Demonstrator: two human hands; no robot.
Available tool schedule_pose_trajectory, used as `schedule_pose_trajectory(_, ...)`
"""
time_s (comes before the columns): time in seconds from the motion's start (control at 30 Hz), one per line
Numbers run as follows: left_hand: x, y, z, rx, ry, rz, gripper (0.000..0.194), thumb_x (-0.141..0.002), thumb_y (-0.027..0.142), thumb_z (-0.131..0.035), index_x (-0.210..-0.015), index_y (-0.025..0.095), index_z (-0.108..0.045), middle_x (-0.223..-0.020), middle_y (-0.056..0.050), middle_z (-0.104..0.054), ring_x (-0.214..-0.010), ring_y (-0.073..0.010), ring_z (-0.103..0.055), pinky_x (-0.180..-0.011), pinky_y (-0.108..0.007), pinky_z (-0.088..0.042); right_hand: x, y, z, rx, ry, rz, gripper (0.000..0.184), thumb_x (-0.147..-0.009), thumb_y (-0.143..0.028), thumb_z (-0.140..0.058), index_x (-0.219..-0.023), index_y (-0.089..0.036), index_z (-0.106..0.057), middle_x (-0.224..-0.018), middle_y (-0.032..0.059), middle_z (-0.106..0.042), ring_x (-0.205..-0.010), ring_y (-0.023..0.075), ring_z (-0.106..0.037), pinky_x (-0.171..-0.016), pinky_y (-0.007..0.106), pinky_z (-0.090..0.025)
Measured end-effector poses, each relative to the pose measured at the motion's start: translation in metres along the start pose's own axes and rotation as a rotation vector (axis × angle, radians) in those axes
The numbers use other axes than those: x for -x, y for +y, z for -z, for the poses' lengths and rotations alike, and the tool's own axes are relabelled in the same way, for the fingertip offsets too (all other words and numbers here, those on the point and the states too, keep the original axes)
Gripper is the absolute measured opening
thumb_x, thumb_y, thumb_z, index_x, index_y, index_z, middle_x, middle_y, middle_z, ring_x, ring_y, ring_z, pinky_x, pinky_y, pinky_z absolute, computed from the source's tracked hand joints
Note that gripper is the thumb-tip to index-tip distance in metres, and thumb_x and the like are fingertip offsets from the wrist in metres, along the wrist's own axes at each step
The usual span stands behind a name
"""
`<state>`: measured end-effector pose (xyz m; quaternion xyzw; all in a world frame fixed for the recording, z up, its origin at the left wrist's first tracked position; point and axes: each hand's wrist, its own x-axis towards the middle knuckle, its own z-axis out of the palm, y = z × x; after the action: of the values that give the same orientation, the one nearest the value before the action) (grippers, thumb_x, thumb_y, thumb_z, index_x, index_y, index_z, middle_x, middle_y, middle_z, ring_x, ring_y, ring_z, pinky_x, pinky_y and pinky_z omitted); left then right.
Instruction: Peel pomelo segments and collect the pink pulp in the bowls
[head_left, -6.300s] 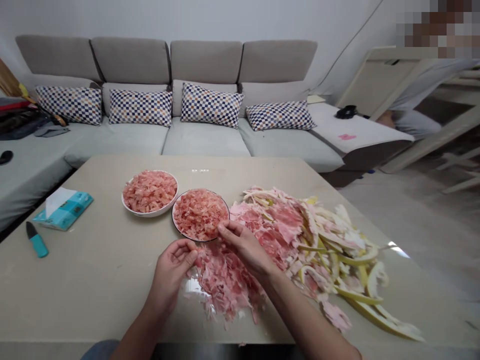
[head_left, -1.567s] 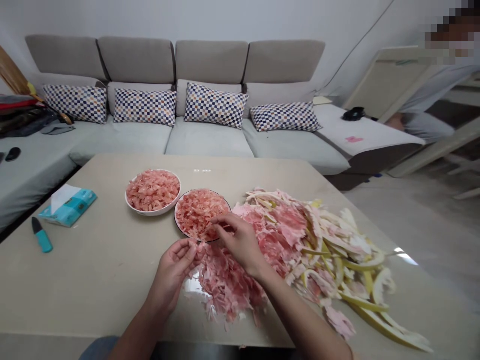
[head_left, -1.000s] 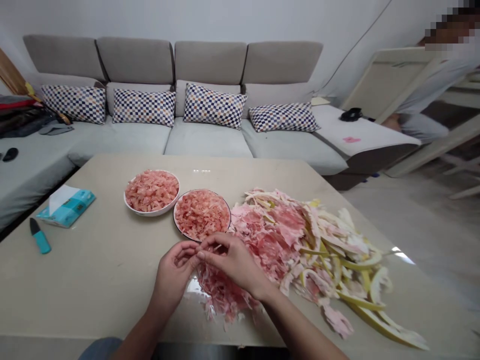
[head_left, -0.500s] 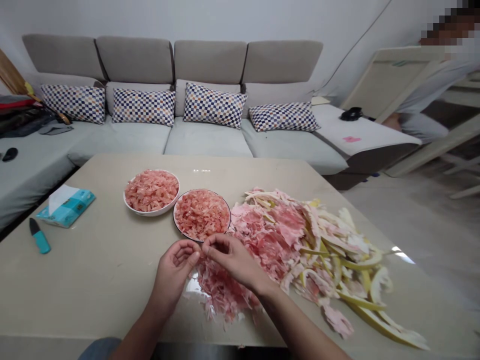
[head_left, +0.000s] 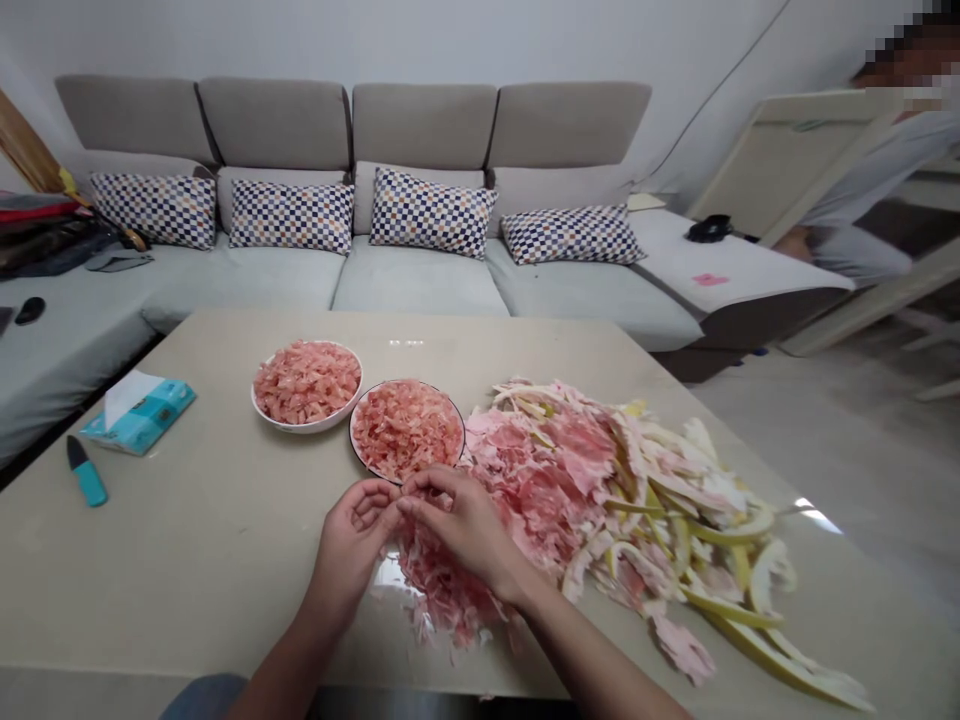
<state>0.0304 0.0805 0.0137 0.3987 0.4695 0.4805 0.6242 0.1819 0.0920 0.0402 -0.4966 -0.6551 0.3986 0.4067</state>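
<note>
My left hand [head_left: 354,535] and my right hand [head_left: 459,528] meet fingertip to fingertip just in front of a dark-rimmed dish [head_left: 355,458]. Both are closed in a pinch; whatever lies between the fingers is too small and hidden to make out. Pink pomelo pulp [head_left: 409,425] fills that dish, and a white bowl [head_left: 304,428] behind it on the left holds more of the same. Under and beside my right hand spreads a heap of pink membrane scraps [head_left: 551,480]. Thick yellow-green pomelo rinds [head_left: 739,610] lie on the heap's right side.
On the table's left are a blue tissue pack [head_left: 142,425] and a knife with a turquoise handle [head_left: 88,480]. Behind the glossy table [head_left: 202,590] stands a grey sofa [head_left: 420,280] with checkered cushions. A person [head_left: 862,220] sits at the far right beside a pale chair.
My right fingertips have shifted slightly left and closer to my left thumb. The whole view has moved a little; the bowls and the heap look unchanged.
</note>
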Motion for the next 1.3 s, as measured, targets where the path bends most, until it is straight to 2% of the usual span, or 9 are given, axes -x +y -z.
schedule_pose_trajectory(0.2, 0.001, 0.0, -0.002, 0.092, 0.006, 0.039, 0.03, -0.074, 0.036, -0.073, -0.092, 0.016, -0.059, -0.083, -0.002, -0.061, -0.065, -0.0099, -0.055, -0.047, -0.017, -0.039, -0.001, 0.005, -0.005, -0.015, 0.038, -0.005, 0.008, -0.082, -0.022, -0.063, -0.077, -0.018, -0.067, -0.079, 0.0019, -0.068, -0.076, 0.0154, -0.06, -0.071, 0.026, -0.043)
schedule_pose_trajectory(0.43, 0.002, 0.002, -0.001, 0.181, 0.028, 0.076, 0.032, -0.071, 0.035, -0.076, -0.091, 0.016, -0.059, -0.077, 0.0, -0.06, -0.058, -0.0081, -0.054, -0.046, -0.016, -0.036, -0.004, 0.013, -0.011, -0.243, -0.01, -0.165, 0.025, -0.082, -0.041, -0.062, -0.076, -0.017, -0.065, -0.07, -0.0001, -0.062, -0.067, 0.014, -0.054, -0.064, 0.025, -0.042)
schedule_pose_trajectory(0.57, 0.002, 0.001, 0.0, 0.186, 0.028, 0.073, 0.032, -0.072, 0.035, -0.075, -0.092, 0.017, -0.058, -0.079, 0.0, -0.061, -0.059, -0.0082, -0.054, -0.046, -0.016, -0.036, -0.005, 0.022, -0.012, -0.426, -0.031, -0.246, 0.038, -0.077, -0.054, -0.065, -0.073, -0.017, -0.061, -0.064, -0.0016, -0.056, -0.06, 0.0121, -0.05, -0.059, 0.024, -0.039)
schedule_pose_trajectory(0.67, 0.003, 0.0, 0.001, 0.187, 0.021, 0.074, 0.031, -0.073, 0.034, -0.074, -0.093, 0.017, -0.057, -0.08, 0.0, -0.061, -0.06, -0.0082, -0.055, -0.046, -0.016, -0.036, -0.007, 0.023, -0.007, -0.479, -0.026, -0.267, 0.04, -0.077, -0.055, -0.065, -0.069, -0.017, -0.059, -0.06, -0.0026, -0.053, -0.056, 0.0109, -0.047, -0.057, 0.023, -0.038)
schedule_pose_trajectory(0.77, 0.003, 0.001, 0.001, 0.19, 0.022, 0.092, 0.032, -0.073, 0.035, -0.075, -0.093, 0.017, -0.058, -0.083, -0.001, -0.062, -0.063, -0.0095, -0.058, -0.047, -0.017, -0.038, -0.012, 0.023, 0.002, -0.364, 0.031, -0.238, 0.033, -0.08, -0.049, -0.064, -0.074, -0.016, -0.062, -0.064, -0.001, -0.057, -0.057, 0.0121, -0.05, -0.056, 0.024, -0.04)
schedule_pose_trajectory(0.93, 0.001, 0.001, 0.001, 0.235, 0.052, 0.117, 0.035, -0.069, 0.035, -0.078, -0.093, 0.017, -0.06, -0.087, -0.002, -0.064, -0.069, -0.0121, -0.063, -0.058, -0.021, -0.047, -0.03, 0.028, 0.011, 0.114, 0.2, 0.015, 0.014, -0.084, -0.029, -0.06, -0.084, -0.018, -0.069, -0.084, 0.0057, -0.069, -0.077, 0.019, -0.061, -0.073, 0.031, -0.047)
schedule_pose_trajectory(1.07, -0.002, 0.003, 0.005, 0.277, 0.088, 0.142, 0.033, -0.07, 0.032, -0.077, -0.095, 0.017, -0.061, -0.091, -0.002, -0.066, -0.079, -0.0138, -0.066, -0.076, -0.026, -0.051, -0.038, 0.038, 0.007, 0.225, 0.161, 0.115, 0.015, -0.084, -0.019, -0.06, -0.094, -0.022, -0.071, -0.096, 0.0065, -0.069, -0.091, 0.0214, -0.061, -0.086, 0.035, -0.045)
schedule_pose_trajectory(1.2, -0.006, 0.007, 0.01, 0.335, 0.084, 0.132, 0.027, -0.074, 0.029, -0.075, -0.096, 0.018, -0.063, -0.085, -0.001, -0.066, -0.074, -0.0115, -0.064, -0.076, -0.025, -0.052, -0.038, 0.045, 0.005, 0.37, 0.149, 0.201, 0.021, -0.086, -0.016, -0.056, -0.101, -0.022, -0.068, -0.102, 0.0078, -0.066, -0.092, 0.0211, -0.061, -0.084, 0.035, -0.047)
schedule_pose_trajectory(1.3, -0.007, 0.009, 0.013, 0.405, 0.064, 0.108, 0.024, -0.076, 0.025, -0.073, -0.097, 0.018, -0.064, -0.084, 0.0, -0.064, -0.071, -0.0103, -0.063, -0.076, -0.025, -0.052, -0.038, 0.045, 0.007, 0.356, 0.163, 0.222, 0.019, -0.086, -0.017, -0.056, -0.099, -0.022, -0.069, -0.099, 0.0077, -0.066, -0.092, 0.0208, -0.061, -0.084, 0.035, -0.048)
